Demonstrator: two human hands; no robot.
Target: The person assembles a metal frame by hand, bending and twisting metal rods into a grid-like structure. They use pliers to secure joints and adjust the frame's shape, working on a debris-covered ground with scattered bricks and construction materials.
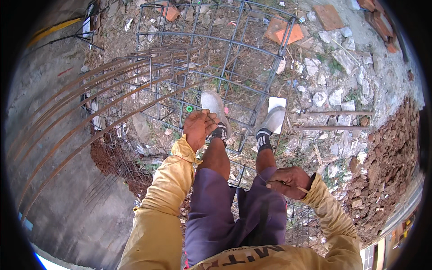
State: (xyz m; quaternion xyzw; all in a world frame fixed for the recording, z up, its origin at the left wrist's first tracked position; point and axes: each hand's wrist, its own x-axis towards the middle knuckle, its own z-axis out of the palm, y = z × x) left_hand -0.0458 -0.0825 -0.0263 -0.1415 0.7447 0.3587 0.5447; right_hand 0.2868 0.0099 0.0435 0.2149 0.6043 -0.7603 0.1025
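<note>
My left hand is closed in a pinch in front of my left shoe, above a steel rebar cage. What the fingertips hold, if anything, is too thin and small to make out. Lower down, by my right thigh, my right hand has its fingers curled closed. Its contents are hidden too. A small green ring lies just beyond the left hand. The grey cage of crossed bars spreads around and between my feet.
Long rusty rebars curve out to the left over a concrete surface. Broken bricks and pale rubble litter the ground, with two short bars at right. Reddish soil is heaped at far right. A white flat piece lies under my right shoe.
</note>
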